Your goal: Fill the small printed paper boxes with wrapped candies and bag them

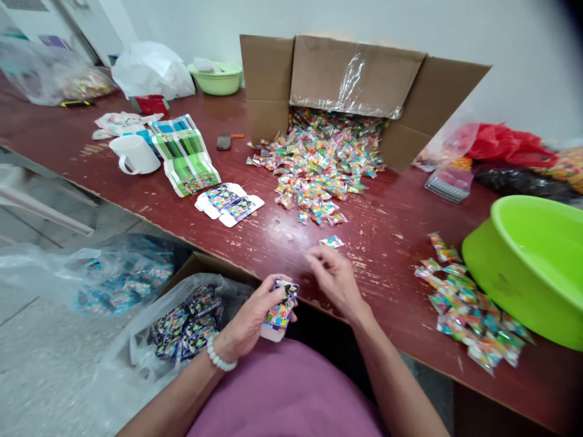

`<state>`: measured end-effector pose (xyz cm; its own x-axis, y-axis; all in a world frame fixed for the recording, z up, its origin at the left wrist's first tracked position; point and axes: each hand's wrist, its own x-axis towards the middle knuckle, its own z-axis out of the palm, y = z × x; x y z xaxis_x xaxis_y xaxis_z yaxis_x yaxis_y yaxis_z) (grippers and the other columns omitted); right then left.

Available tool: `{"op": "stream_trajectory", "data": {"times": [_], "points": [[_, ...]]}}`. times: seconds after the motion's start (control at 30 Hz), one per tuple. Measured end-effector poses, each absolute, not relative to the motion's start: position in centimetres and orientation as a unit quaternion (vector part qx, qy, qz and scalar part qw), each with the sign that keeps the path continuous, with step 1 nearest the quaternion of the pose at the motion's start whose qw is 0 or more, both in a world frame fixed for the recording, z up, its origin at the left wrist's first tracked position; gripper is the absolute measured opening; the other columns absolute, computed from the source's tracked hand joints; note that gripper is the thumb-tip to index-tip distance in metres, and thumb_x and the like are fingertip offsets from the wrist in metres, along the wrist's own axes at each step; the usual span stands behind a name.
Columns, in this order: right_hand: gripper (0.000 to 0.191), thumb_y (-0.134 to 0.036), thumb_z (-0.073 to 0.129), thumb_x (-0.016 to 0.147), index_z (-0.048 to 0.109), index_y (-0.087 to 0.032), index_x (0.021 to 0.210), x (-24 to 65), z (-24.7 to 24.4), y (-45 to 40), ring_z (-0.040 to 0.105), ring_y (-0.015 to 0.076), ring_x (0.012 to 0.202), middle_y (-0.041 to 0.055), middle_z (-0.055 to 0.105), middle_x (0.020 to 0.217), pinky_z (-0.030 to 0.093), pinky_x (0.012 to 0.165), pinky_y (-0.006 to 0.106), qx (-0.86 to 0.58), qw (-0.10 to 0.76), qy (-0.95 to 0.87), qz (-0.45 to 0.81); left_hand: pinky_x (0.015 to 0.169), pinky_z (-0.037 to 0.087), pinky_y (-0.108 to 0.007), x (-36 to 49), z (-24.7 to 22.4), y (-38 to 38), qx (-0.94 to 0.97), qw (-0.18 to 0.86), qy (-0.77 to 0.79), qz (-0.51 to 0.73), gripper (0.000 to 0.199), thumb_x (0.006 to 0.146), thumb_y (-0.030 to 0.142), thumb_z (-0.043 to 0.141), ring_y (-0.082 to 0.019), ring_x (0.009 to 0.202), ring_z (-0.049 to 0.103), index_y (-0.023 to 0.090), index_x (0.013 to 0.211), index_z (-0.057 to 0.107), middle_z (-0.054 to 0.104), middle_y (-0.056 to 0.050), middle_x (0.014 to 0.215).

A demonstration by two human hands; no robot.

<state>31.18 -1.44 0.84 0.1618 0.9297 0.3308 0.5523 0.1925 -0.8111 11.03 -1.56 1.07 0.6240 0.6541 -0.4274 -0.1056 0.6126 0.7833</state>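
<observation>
My left hand [255, 312] is wrapped around a small printed candy box [279, 308], dark at the top with coloured fruit shapes and a white lower end. It holds the box just in front of the table edge. My right hand [336, 276] hovers over the front of the table, its fingers loosely bent and nothing visible in them. Just beyond its knuckles lies a single wrapped candy [331, 241]. Farther back, a heap of wrapped candies [319, 164] spills from a cardboard box [355, 76] lying on its side.
Flattened printed cartons [230, 203] and a white mug [135, 154] are on the left. A green basin [519, 267] stands at right beside more candies [471, 315]. Below the table edge, a plastic-lined box contains filled-looking dark packs [191, 325]. A pale green bowl [218, 80] sits behind.
</observation>
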Motion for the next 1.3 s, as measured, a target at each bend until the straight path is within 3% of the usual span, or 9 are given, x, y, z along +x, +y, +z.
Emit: {"op": "stream_trajectory", "data": {"times": [0.13,0.23,0.33,0.5,0.57,0.73,0.87,1.13,1.3], "points": [[0.035,-0.033,0.058,0.089,0.066,-0.015,0.118,35.8,-0.8,0.7,0.059,0.0297,0.106,0.0158,0.067,0.115,0.045,0.093,0.042,-0.767,0.355,-0.534,0.029,0.072,0.05,-0.026,9.3,0.2,-2.1,0.34,0.847,0.363,0.185,0.034,0.086,0.037,0.069,-0.016,0.079,0.066,0.019,0.112,0.057,0.069,-0.009,0.099],[0.045,-0.04,0.059,0.088,0.064,-0.016,0.125,37.5,-1.7,1.5,0.059,0.0314,0.107,0.0167,0.066,0.116,0.045,0.091,0.042,-0.818,0.253,-0.515,0.042,0.073,0.048,-0.027,6.8,-0.1,-1.1,0.392,0.811,0.395,0.182,0.033,0.077,0.037,0.078,-0.015,0.075,0.062,0.018,0.097,0.059,0.068,-0.004,0.089],[0.043,-0.045,0.063,0.085,0.067,-0.021,0.12,37.9,-2.0,1.6,0.064,0.0261,0.095,0.0086,0.071,0.103,0.046,0.081,0.035,-0.824,0.25,-0.497,0.109,0.07,0.044,-0.023,3.9,0.6,0.9,0.506,0.745,0.418,0.122,0.032,0.069,0.034,0.081,-0.014,0.074,0.057,0.018,0.084,0.057,0.063,0.002,0.078],[0.031,-0.044,0.066,0.08,0.072,-0.021,0.1,37.6,-1.8,1.6,0.063,0.0198,0.073,0.0017,0.07,0.079,0.04,0.066,0.029,-0.803,0.288,-0.491,0.18,0.063,0.041,-0.021,1.0,1.9,2.7,0.644,0.669,0.355,-0.104,0.031,0.067,0.024,0.073,-0.015,0.072,0.055,0.021,0.097,0.068,0.065,0.003,0.081],[0.024,-0.042,0.064,0.081,0.071,-0.021,0.088,37.4,-1.8,1.5,0.06,0.0201,0.072,0.0026,0.068,0.076,0.039,0.066,0.03,-0.786,0.289,-0.522,0.164,0.062,0.041,-0.021,1.1,2.1,2.7,0.671,0.645,0.342,-0.129,0.027,0.067,0.022,0.07,-0.015,0.07,0.055,0.022,0.094,0.07,0.065,0.003,0.08],[0.022,-0.039,0.058,0.086,0.062,-0.02,0.076,35.6,-1.4,0.6,0.055,0.0203,0.074,0.0034,0.063,0.077,0.039,0.07,0.031,-0.743,0.355,-0.55,0.137,0.066,0.044,-0.023,3.7,2.3,2.2,0.615,0.692,0.377,0.019,0.021,0.078,0.029,0.064,-0.015,0.074,0.059,0.02,0.098,0.062,0.063,0.0,0.086],[0.021,-0.039,0.056,0.092,0.06,-0.021,0.082,32.2,0.6,-0.9,0.054,0.0168,0.066,-0.0006,0.061,0.074,0.042,0.066,0.029,-0.648,0.453,-0.541,0.287,0.065,0.047,-0.026,6.6,1.8,1.8,0.524,0.751,0.381,0.13,0.034,0.081,0.026,0.059,-0.013,0.065,0.062,0.019,0.113,0.051,0.065,-0.005,0.097],[0.013,-0.018,0.051,0.096,0.061,-0.02,0.087,28.1,3.1,-3.3,0.056,0.0155,0.077,0.0043,0.058,0.09,0.044,0.07,0.027,-0.536,0.344,-0.727,0.256,0.055,0.045,-0.022,9.2,1.9,0.8,0.526,0.752,0.361,0.165,0.026,0.078,0.02,0.059,-0.01,0.059,0.054,0.019,0.103,0.053,0.061,0.0,0.083],[0.018,-0.027,0.056,0.095,0.06,-0.024,0.113,28.3,3.3,-3.4,0.062,0.0177,0.091,0.0044,0.067,0.105,0.048,0.082,0.032,-0.524,0.432,-0.641,0.358,0.055,0.047,-0.023,9.5,2.4,0.7,0.513,0.75,0.364,0.203,0.03,0.079,0.025,0.062,-0.011,0.06,0.056,0.019,0.107,0.054,0.062,-0.001,0.085]]}}
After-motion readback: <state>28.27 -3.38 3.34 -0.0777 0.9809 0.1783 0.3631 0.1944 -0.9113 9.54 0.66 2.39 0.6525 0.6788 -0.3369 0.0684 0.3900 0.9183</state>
